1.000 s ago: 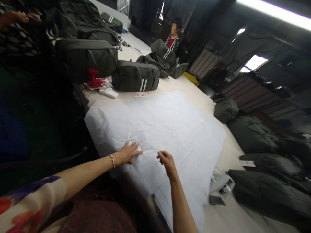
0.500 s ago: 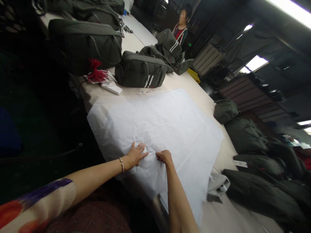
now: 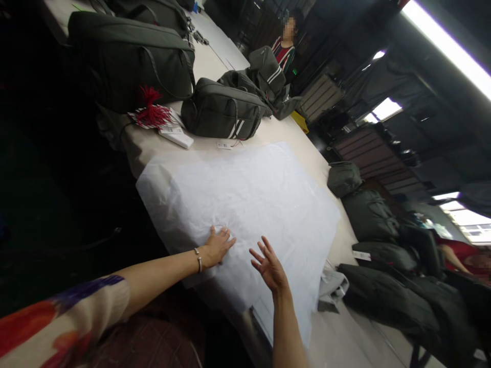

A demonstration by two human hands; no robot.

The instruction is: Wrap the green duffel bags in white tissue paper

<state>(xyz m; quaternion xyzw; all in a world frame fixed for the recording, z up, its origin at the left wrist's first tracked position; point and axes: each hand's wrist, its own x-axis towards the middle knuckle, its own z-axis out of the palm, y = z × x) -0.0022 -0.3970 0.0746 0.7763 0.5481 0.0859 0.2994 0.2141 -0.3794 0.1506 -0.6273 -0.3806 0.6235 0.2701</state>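
Observation:
A large, thin, white translucent sheet lies over the near part of the table and hangs past its front edge. My left hand rests on it with fingers spread, pressing the material, which creases around the fingertips. To its right, my right hand is raised above the sheet, palm turned partly up, fingers apart and holding nothing. Beyond the sheet's far edge stands a dark green duffel bag with white stripes, and a small paper tag lies before it.
A larger dark bag stands at back left, beside red-stringed tags and a white box-like item. Several dark bags line the right side, near crumpled grey material. One person stands behind the table; another, in red, is at far right.
My right hand has let go of its pinch on the sheet, opened and lifted slightly to the right. My left hand stays on the sheet. The view has shifted a little.

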